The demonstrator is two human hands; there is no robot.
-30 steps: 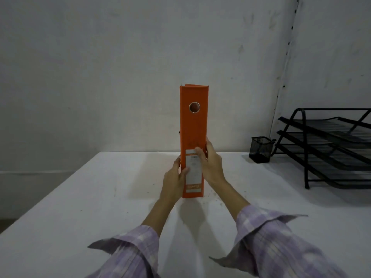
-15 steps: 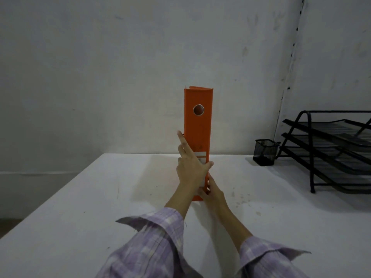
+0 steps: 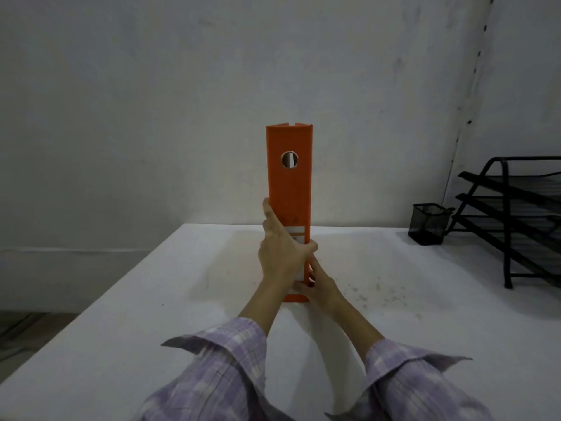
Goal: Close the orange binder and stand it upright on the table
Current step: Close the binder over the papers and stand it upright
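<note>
The orange binder point(image 3: 290, 183) stands upright and closed on the white table point(image 3: 151, 314), its spine with the round finger hole facing me. My left hand point(image 3: 280, 250) wraps the lower spine, the index finger pointing up along the left edge and the thumb across to the right edge. Lower down, my right hand point(image 3: 320, 285) holds the binder's right side near its base, partly hidden behind the left hand.
A black mesh pen cup point(image 3: 428, 223) stands at the back right of the table. Beside it is a black three-tier letter tray point(image 3: 513, 220) at the right edge. A grey wall rises directly behind the table.
My left hand rose from low on the binder's left side to wrap the spine higher up. My right hand slid down to the base. The binder stayed upright.
</note>
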